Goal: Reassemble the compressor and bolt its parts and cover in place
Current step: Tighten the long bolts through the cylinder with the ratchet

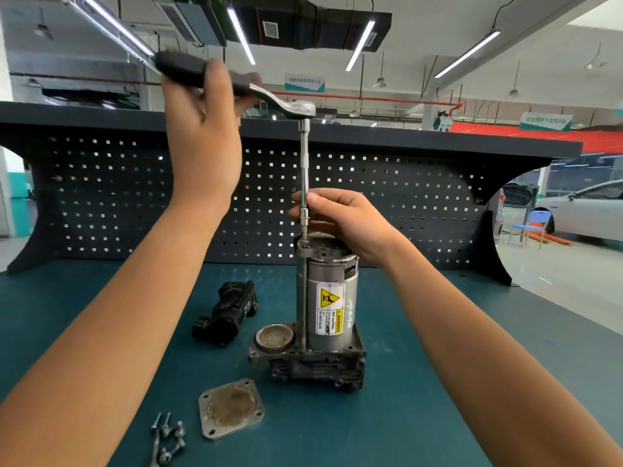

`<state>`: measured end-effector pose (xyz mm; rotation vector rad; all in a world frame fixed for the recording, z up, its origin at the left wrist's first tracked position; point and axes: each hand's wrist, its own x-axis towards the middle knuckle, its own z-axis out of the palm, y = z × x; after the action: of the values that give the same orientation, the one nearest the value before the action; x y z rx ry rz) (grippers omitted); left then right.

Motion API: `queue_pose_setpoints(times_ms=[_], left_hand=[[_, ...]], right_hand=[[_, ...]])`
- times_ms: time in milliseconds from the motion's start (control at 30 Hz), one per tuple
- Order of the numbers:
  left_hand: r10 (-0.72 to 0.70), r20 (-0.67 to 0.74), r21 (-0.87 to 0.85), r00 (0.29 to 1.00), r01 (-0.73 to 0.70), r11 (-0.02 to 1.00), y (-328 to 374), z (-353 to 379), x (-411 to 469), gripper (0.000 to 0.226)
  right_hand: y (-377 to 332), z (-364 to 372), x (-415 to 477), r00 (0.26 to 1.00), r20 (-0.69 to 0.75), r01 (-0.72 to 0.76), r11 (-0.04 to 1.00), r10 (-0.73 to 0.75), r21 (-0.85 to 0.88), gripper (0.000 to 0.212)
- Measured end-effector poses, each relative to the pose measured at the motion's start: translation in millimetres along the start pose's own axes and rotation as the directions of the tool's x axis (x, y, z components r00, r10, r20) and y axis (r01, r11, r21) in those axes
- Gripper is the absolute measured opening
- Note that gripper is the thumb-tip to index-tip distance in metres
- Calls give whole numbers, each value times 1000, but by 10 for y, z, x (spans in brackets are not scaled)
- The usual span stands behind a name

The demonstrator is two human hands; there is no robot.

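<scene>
head view: the compressor (325, 298) stands upright on the green bench top (438, 382). its grey cylindrical motor can carries a yellow and white warning label (330, 308) turned sideways. the can sits on a dirty, dark cast base (313, 365). a round, rusty-rimmed bore (274, 337) opens upward on the left part of that base, uncovered. a long thin bolt (304, 305) runs down the can's left side, from a lug at the top to the base.

directly above the compressor's top left edge, an extension bar (305, 163) stands vertical with its socket (305, 224) set over that lug. the right hand (344, 220) is just above the compressor's top, its thumb and fingertips pinching the lower end of the bar. the ratchet (300, 109) sits on the bar's top, high above the compressor. its black handle reaches up and to the left, where the left hand (205, 129) has its fingers wrapped round the grip.

in front of the compressor and to the left lies a square cover plate (231, 407) with a hole in each corner, flat on the bench and apart from the base. further left of the plate is a loose cluster of bolts (168, 436). a black housing part (226, 313) lies on its side to the left of the compressor, near the bore but not touching it. behind the compressor rises a dark pegboard (387, 197).
</scene>
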<state>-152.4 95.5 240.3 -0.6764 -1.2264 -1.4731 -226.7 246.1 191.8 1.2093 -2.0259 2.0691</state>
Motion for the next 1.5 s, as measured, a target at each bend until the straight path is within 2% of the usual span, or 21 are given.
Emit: queue_pose_setpoints(times_ms=[100,200,267,333,433,500,533,600,633,667,767,867,1000,1100,1167,1233,1300,1333,1400,1433,1500], left_hand=[[-268,-64,-148,961,257,955,-165,-88,142,20],[-461,-32,-307,887,430,849,-311,-144,262,30],[-542,30,-386,840,510,769,-361,-154,303,39],[-540,70,-398,838,520,756,-369,-142,306,41],[-357,64,-248,932,361,899,-248,-92,225,22],[-113,50,-85,992,117,990,-98,-18,100,7],[45,61,-11,997,-44,999,-25,24,32,5],[305,133,79,943,-317,945,60,105,-100,9],[352,152,84,924,-367,927,71,139,-148,10],[333,133,67,934,-343,937,74,162,-167,9],[-24,-53,-145,998,16,989,-10,154,-43,10],[-358,-72,-369,931,309,877,-188,70,207,31],[-601,83,-494,795,556,668,-376,31,400,37],[-659,127,-524,741,614,590,-432,10,439,34],[-629,90,-509,772,578,637,-416,0,401,31],[-519,-19,-429,855,462,776,-345,6,293,24],[-270,-151,-235,951,231,944,-197,55,122,10],[-89,-155,-117,984,72,991,-105,89,30,6],[226,-8,40,974,-225,973,26,165,-133,9],[297,57,59,953,-300,952,45,197,-189,10],[241,33,19,970,-242,970,80,234,-224,7]], right_hand=[[-14,-33,15,995,93,-22,997,28,-70,21],[-16,-46,17,992,121,-26,999,30,-35,21],[-2,-44,20,996,89,-10,1000,9,7,18],[14,-38,26,998,55,14,1000,-16,24,16],[33,-24,32,999,22,41,999,-41,-1,14],[40,-3,36,999,-2,53,998,-53,-35,14],[39,13,36,998,-9,61,997,-62,-55,14],[34,44,36,997,-19,77,994,-78,-76,15],[32,53,32,996,-27,82,993,-85,-83,16],[29,55,25,995,-36,87,992,-90,-91,16],[23,45,0,997,-18,78,991,-80,-110,13],[-13,28,-3,998,65,-7,991,15,-132,18],[-59,4,10,988,126,-85,994,94,-73,21],[-27,-3,19,995,83,-47,997,53,-68,18],[-3,2,28,997,62,-37,998,40,-53,16],[6,2,39,998,44,-31,997,35,-72,15],[10,16,54,999,28,-16,994,19,-108,15],[13,29,59,1000,18,-6,993,9,-118,15],[22,53,61,1000,-4,21,993,-22,-118,14],[25,58,54,999,-14,37,993,-39,-114,14],[20,42,27,998,-30,55,994,-58,-99,17]])
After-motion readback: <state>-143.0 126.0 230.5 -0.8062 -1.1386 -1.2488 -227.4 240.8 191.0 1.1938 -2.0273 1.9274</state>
